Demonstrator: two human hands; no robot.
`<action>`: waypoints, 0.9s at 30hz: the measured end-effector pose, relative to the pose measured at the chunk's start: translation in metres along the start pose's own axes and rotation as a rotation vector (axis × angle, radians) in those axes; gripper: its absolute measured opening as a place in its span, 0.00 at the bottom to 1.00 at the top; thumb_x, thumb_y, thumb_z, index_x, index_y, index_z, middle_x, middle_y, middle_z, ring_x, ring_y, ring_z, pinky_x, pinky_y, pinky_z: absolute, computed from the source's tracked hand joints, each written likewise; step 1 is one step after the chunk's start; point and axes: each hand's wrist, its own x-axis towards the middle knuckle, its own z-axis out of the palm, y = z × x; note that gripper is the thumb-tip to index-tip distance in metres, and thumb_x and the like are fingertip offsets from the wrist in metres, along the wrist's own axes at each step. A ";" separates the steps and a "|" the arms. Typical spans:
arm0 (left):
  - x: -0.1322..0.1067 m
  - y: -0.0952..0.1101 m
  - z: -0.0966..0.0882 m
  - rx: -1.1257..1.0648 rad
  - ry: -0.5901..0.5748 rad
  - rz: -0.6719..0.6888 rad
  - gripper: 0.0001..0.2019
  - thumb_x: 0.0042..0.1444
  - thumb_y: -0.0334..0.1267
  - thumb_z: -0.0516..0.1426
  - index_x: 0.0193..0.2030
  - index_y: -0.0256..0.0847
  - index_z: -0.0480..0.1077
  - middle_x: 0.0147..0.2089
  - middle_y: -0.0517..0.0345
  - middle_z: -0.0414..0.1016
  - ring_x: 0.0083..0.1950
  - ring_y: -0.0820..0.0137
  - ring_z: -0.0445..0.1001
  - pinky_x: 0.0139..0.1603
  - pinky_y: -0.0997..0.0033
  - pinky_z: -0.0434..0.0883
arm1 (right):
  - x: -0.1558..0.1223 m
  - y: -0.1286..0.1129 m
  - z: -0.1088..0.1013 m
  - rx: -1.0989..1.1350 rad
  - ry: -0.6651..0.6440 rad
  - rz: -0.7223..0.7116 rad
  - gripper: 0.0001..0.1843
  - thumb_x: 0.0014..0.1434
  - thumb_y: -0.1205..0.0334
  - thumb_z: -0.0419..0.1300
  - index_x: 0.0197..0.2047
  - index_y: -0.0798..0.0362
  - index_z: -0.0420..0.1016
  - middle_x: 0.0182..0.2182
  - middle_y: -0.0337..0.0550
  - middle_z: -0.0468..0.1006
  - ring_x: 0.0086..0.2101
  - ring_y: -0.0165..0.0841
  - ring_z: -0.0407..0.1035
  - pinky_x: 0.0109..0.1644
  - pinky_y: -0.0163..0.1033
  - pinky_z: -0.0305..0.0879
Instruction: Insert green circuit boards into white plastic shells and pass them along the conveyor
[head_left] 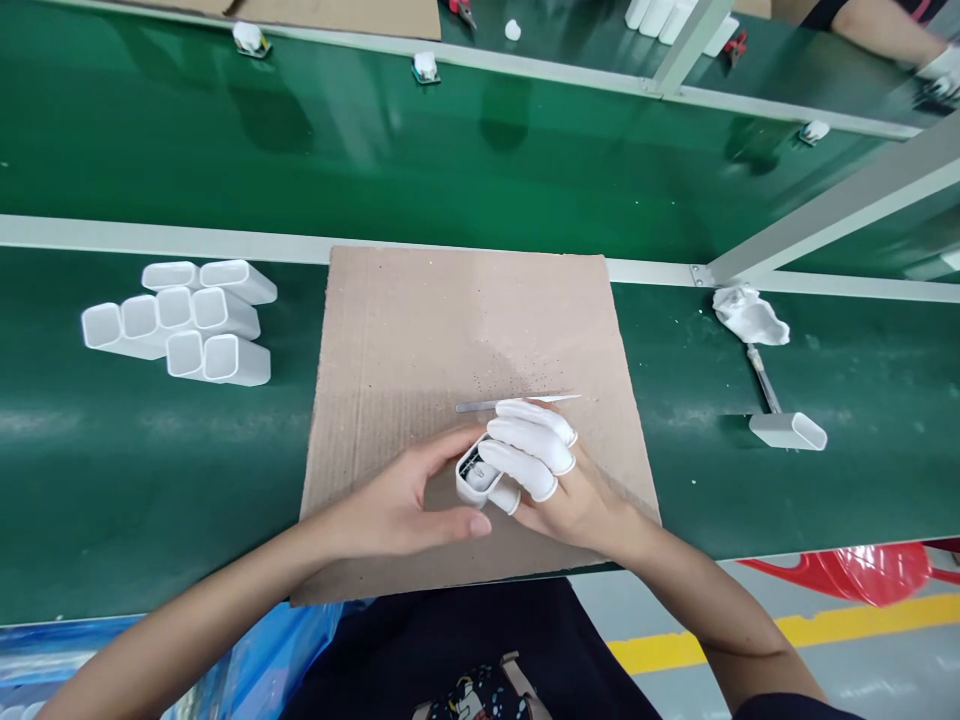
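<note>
My right hand (551,475), with white finger cots on its fingers, is closed around a white plastic housing (472,492) over the cardboard. The housing's open end faces left and up, and a circuit board with a white part shows inside. My left hand (420,495) is bare and curves around the left side of the housing, thumb and fingers apart. Its fingertips reach behind the housing; whether they touch it I cannot tell. Just beyond my hands lies a thin pointed metal tool (480,406), like tweezers, partly behind the right fingers.
A cardboard sheet (465,320) covers the middle of the green bench (697,490). Several white housings (236,360) are grouped at left. At right lie a crumpled white piece (750,315), a metal-handled tool (763,378) and another housing (784,431). A co-worker's arm (877,30) shows top right.
</note>
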 end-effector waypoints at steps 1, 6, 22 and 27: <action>0.000 0.000 0.002 0.043 0.013 0.012 0.30 0.57 0.43 0.60 0.66 0.50 0.57 0.62 0.50 0.68 0.60 0.57 0.70 0.60 0.51 0.70 | 0.000 0.000 0.001 -0.030 0.004 -0.016 0.13 0.60 0.68 0.57 0.49 0.53 0.63 0.47 0.49 0.70 0.55 0.41 0.63 0.55 0.53 0.70; -0.001 0.001 0.006 0.192 0.067 0.137 0.29 0.57 0.27 0.53 0.65 0.47 0.55 0.61 0.48 0.65 0.60 0.60 0.67 0.59 0.55 0.69 | 0.001 0.003 -0.004 -0.035 -0.021 -0.018 0.12 0.60 0.64 0.59 0.47 0.53 0.64 0.51 0.52 0.66 0.57 0.43 0.61 0.54 0.55 0.71; -0.002 0.000 -0.001 0.314 0.015 0.091 0.20 0.52 0.25 0.47 0.53 0.41 0.54 0.48 0.51 0.67 0.45 0.67 0.69 0.45 0.64 0.71 | -0.007 -0.007 0.000 -0.102 0.092 -0.134 0.12 0.57 0.75 0.53 0.39 0.54 0.75 0.41 0.47 0.72 0.47 0.41 0.65 0.48 0.52 0.72; -0.001 -0.004 0.002 0.384 0.052 0.112 0.21 0.52 0.24 0.46 0.54 0.41 0.54 0.49 0.50 0.66 0.49 0.65 0.69 0.48 0.61 0.71 | -0.007 -0.005 0.003 -0.096 0.048 -0.124 0.12 0.58 0.76 0.53 0.40 0.54 0.73 0.37 0.46 0.72 0.40 0.38 0.65 0.41 0.48 0.70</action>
